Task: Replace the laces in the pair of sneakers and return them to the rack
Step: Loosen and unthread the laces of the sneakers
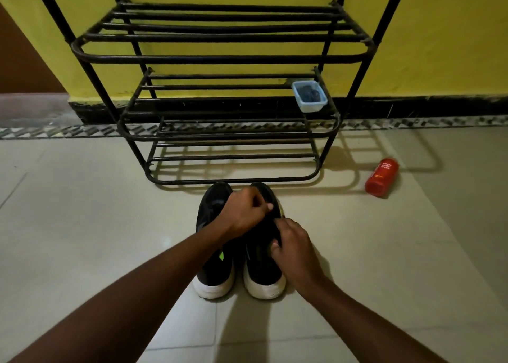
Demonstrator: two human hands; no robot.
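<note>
Because left hand (243,214) and right hand (295,250) cover the sneaker (259,273), laces are unseen.

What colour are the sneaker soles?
The thick rubber soles under the black sneakers are white; head view shows them best.

Two black sneakers, white soles, side by side on tiled floor (82,225), toes toward black metal rack (220,59). Left hand (244,214) pinches at right sneaker (261,269) lacing, lace itself too dark to see. Right hand (294,250) grips same shoe's upper. Left sneaker (214,274) untouched. Blue container (319,105) on middle shelf; red bottle (382,177) lies on floor right of rack.
</note>
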